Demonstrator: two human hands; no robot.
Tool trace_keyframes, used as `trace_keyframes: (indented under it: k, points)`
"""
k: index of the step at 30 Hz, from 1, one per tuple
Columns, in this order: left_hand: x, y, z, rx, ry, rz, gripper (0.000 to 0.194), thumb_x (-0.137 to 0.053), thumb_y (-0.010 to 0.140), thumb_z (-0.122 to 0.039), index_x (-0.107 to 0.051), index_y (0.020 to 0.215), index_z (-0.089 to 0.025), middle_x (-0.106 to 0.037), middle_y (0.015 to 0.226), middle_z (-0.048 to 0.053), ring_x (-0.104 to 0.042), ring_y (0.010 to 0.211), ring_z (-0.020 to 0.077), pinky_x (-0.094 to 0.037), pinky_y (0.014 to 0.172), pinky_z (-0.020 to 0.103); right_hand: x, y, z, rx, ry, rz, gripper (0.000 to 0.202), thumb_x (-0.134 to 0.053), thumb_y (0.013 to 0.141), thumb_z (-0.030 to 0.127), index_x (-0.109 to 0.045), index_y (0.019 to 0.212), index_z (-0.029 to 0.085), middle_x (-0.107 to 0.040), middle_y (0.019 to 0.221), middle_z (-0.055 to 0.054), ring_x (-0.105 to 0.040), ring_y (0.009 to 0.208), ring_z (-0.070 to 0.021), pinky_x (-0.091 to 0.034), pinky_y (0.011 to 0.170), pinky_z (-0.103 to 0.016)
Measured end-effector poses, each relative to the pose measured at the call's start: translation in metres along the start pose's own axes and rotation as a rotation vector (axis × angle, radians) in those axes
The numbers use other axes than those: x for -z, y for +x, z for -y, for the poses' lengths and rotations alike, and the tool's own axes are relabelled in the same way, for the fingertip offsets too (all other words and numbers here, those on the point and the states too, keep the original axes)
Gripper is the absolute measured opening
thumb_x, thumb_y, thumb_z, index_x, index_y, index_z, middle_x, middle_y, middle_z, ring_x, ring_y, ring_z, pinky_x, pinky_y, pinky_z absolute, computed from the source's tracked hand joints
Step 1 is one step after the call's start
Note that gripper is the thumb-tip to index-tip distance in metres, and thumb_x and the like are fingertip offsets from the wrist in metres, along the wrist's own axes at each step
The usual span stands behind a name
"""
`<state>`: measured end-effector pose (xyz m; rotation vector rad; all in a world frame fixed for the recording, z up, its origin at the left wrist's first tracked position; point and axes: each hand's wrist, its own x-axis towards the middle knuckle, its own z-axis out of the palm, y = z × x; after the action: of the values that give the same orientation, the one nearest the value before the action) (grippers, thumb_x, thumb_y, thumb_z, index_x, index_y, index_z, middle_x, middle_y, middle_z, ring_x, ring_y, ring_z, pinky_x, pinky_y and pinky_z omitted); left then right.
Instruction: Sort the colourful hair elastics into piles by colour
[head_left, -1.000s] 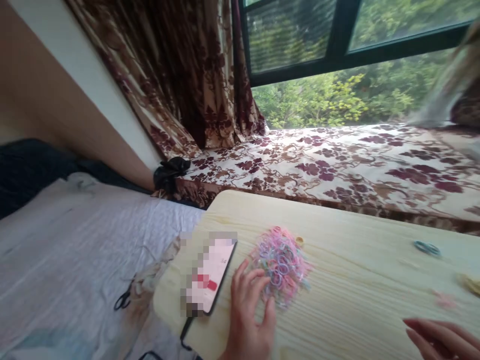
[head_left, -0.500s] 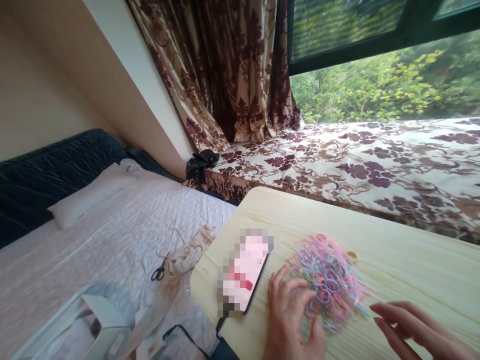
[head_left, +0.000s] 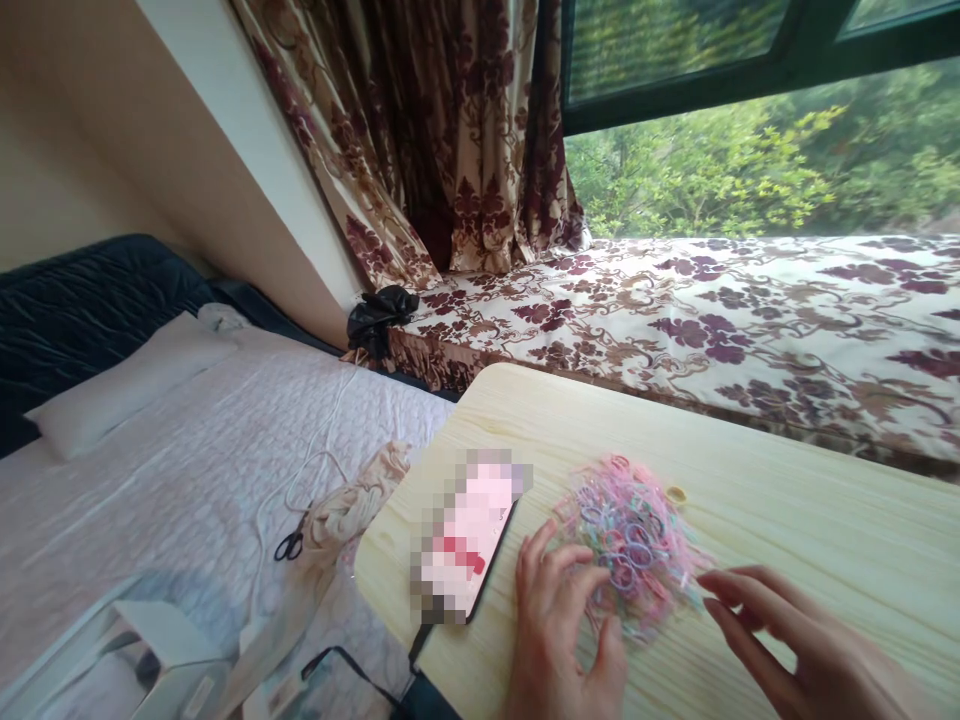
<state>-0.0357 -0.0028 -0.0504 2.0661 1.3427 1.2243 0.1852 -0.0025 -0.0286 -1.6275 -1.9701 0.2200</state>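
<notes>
A loose pile of pink, purple and pale green bands (head_left: 637, 545) lies on the light wooden table (head_left: 787, 490). My left hand (head_left: 562, 620) rests at the pile's left side, fingers curved and apart, thumb separate, with nothing visible held. At the lower right edge of the pile is my right hand (head_left: 780, 630), its thumb and index fingertips close together; whatever is between them is too small to make out. A yellowish ring (head_left: 676, 495) lies just behind the pile.
A phone (head_left: 472, 540) with a cable lies left of my left hand. Beyond the table's left edge is a bed (head_left: 187, 450) with black scissors (head_left: 289, 545), crumpled cloth (head_left: 352, 500) and a white box (head_left: 157, 640). A flowered ledge (head_left: 712, 330) runs behind.
The camera view has shifted a little to the right. My right hand has moved left to the pile's edge, and its fingertips have come together. My left hand stays beside the pile.
</notes>
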Motion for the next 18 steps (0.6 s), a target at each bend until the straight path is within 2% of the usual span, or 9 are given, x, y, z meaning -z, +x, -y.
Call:
trace_keyframes:
  k: [3, 7, 13, 18]
  points:
    - [0.001, 0.000, 0.002, -0.005, 0.011, 0.021, 0.041, -0.055, 0.079, -0.004, -0.057, 0.115, -0.022, -0.063, 0.117, 0.010, -0.045, 0.133, 0.0308, -0.042, 0.110, 0.061, 0.007, 0.005, 0.011, 0.012, -0.002, 0.028, 0.030, -0.049, 0.094, 0.048, -0.070, 0.095, 0.027, -0.072, 0.084, -0.001, -0.070, 0.063, -0.0122, -0.053, 0.053, -0.018]
    - [0.003, 0.000, 0.002, 0.003, 0.019, 0.044, 0.038, -0.055, 0.081, -0.006, -0.058, 0.116, -0.022, -0.064, 0.118, 0.010, -0.044, 0.135, 0.0310, -0.043, 0.109, 0.060, 0.005, 0.008, 0.014, -0.021, 0.000, 0.082, 0.026, -0.049, 0.095, 0.043, -0.069, 0.097, 0.027, -0.072, 0.088, -0.002, -0.070, 0.067, -0.0127, -0.052, 0.055, -0.019]
    - [0.003, -0.002, -0.001, 0.019, 0.033, 0.065, 0.036, -0.055, 0.083, -0.007, -0.059, 0.116, -0.021, -0.063, 0.120, 0.010, -0.041, 0.138, 0.0314, -0.044, 0.109, 0.058, -0.003, 0.017, 0.021, -0.054, 0.050, 0.128, 0.031, -0.044, 0.097, 0.041, -0.071, 0.094, 0.026, -0.071, 0.088, -0.003, -0.070, 0.067, -0.0144, -0.053, 0.057, -0.023]
    - [0.003, -0.003, -0.001, 0.013, 0.047, 0.056, 0.037, -0.054, 0.083, -0.006, -0.059, 0.116, -0.021, -0.063, 0.120, 0.011, -0.042, 0.137, 0.0318, -0.044, 0.109, 0.058, -0.002, 0.020, 0.029, -0.006, 0.067, 0.146, 0.033, -0.042, 0.097, 0.036, -0.073, 0.094, 0.027, -0.072, 0.088, -0.004, -0.070, 0.068, -0.0150, -0.052, 0.056, -0.023]
